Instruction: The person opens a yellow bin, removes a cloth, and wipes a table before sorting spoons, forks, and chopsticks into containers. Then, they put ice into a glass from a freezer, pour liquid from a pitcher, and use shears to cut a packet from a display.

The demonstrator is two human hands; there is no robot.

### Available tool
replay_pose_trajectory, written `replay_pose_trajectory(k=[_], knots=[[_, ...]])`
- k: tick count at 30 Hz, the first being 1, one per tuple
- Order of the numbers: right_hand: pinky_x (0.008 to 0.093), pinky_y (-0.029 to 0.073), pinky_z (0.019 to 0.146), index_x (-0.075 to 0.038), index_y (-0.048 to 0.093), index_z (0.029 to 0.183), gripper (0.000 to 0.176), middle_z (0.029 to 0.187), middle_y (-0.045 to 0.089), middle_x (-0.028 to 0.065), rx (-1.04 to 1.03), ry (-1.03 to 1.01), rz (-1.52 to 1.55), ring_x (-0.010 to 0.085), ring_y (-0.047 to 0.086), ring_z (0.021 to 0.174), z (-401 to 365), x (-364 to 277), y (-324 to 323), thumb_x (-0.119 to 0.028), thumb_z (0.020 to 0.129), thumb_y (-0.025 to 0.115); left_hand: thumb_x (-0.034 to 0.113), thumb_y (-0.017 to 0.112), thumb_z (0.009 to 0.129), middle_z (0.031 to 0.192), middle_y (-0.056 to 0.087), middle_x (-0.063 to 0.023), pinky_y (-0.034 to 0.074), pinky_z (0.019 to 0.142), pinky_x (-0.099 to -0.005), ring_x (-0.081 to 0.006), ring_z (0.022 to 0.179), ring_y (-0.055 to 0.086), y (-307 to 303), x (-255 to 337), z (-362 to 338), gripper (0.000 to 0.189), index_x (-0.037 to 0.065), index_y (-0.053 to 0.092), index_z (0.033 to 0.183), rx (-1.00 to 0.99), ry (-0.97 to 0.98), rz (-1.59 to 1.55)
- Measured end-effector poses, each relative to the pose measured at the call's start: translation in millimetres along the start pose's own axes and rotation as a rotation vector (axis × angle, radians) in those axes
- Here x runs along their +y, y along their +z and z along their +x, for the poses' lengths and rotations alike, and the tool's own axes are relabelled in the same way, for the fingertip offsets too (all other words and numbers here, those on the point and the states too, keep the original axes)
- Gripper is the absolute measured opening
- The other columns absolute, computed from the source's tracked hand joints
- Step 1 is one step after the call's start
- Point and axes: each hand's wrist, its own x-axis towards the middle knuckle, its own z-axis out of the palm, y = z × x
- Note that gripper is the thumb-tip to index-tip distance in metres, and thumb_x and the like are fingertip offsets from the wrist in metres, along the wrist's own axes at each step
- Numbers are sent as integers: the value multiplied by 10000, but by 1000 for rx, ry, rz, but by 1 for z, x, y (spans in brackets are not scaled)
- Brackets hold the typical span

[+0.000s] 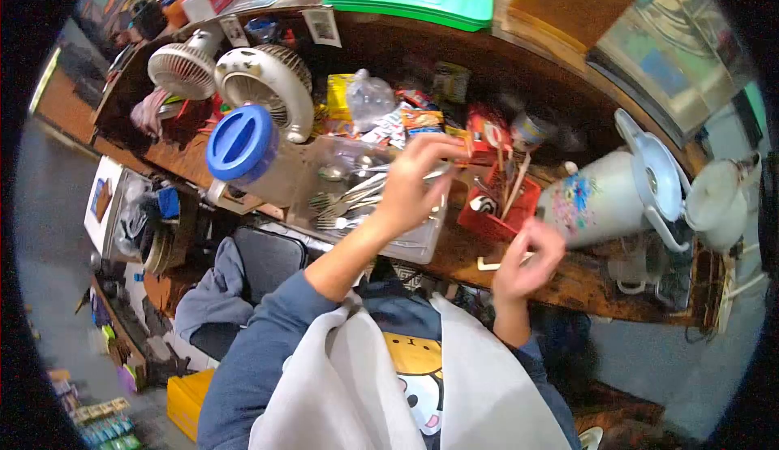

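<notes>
The left hand [412,184] hangs over the clear tray [422,247], fingers drawn together in a pinch on what looks like a thin metal utensil [439,173]. Which kind it is cannot be told, as the fingers hide most of it. Forks [334,205] and a spoon [333,172] lie loose in the left part of the tray.

Just right of the tray, the right hand [527,260] is curled shut round a pale stick [488,265], whose end pokes out toward the tray. Between that hand and the tray's far right corner stands a red basket [492,221] with more sticks upright in it.

Left of the tray is a jug with a blue lid [241,142], and beyond that a fan [272,83]. Well to the right of the tray, past the basket, lies a flowered flask [596,198].

To handle this well, the pinch looks best kept near the utensil's end, so the piece comes clear of the tangled forks without dragging them along. A straight lift suits the crowded tray better than a sideways pull. The right hand's grip on the stick seems firm enough. Its elbow room is small, though, with the basket touching close and the flask near, so short, low moves are the safer choice there.
</notes>
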Motion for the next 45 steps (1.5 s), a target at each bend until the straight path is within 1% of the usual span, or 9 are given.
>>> replay_pose_trajectory(k=[3,7,16,18,25,33,39,42,45], knots=[[315,450,666,-47,531,849,196,814,575,78,-402,-217,192,220,566,734,-5,-31,33,31,677,578,-15,595,666,997,542,-115,439,788,-373,-302,931,529,-58,-45,-39,286,71,566,937,-8,-167,368],[359,459,672,-77,557,797,146,779,556,79,-902,-111,227,270,558,749,-17,-28,107,-12,668,576,-2,537,694,962,516,-128,453,767,-403,-324,897,534,-116,-89,-93,257,56,555,943,-473,-460,658],[377,486,624,-59,567,774,82,790,557,86,-1186,-470,-84,249,582,752,-64,-9,206,-87,729,504,107,568,697,876,558,-85,412,809,-400,-265,924,512,-116,-95,-102,152,73,585,844,-585,-416,922],[385,485,629,-54,546,779,75,784,536,98,-1169,-413,-82,268,576,758,-70,-9,209,-83,726,504,167,587,683,878,569,-60,349,845,-383,-231,914,487,-114,-104,-109,167,117,599,841,-601,-242,1111],[392,450,646,-54,524,769,64,781,506,97,-1103,-378,-116,267,556,755,-67,-2,208,-99,729,503,93,562,685,842,569,-52,335,848,-429,-248,903,501,-104,-112,-111,213,103,576,897,-633,-318,1202],[352,388,706,-95,563,762,71,729,563,31,-960,-435,-261,198,543,788,-60,-6,183,-112,733,500,65,592,677,826,565,-54,375,744,-409,-247,831,527,-106,-103,-97,197,128,588,863,-330,-311,927],[347,392,739,-82,520,834,96,793,581,52,-799,-160,119,233,562,771,-34,-17,131,-80,742,493,93,631,665,801,548,-28,371,726,-391,-222,801,520,-110,-81,-73,146,152,633,799,-128,-353,533],[385,424,828,-75,482,1049,383,869,592,90,-596,113,175,291,573,835,-14,-30,84,-3,698,620,83,632,655,782,547,-8,379,786,-384,-231,866,544,-113,-54,-43,115,136,644,757,12,53,593],[278,484,693,-6,484,1013,320,877,612,96,-299,279,287,195,625,789,-2,-36,40,26,735,639,-40,631,628,850,590,-68,447,759,-353,-264,893,573,-110,-28,-14,191,80,605,775,92,194,271]])
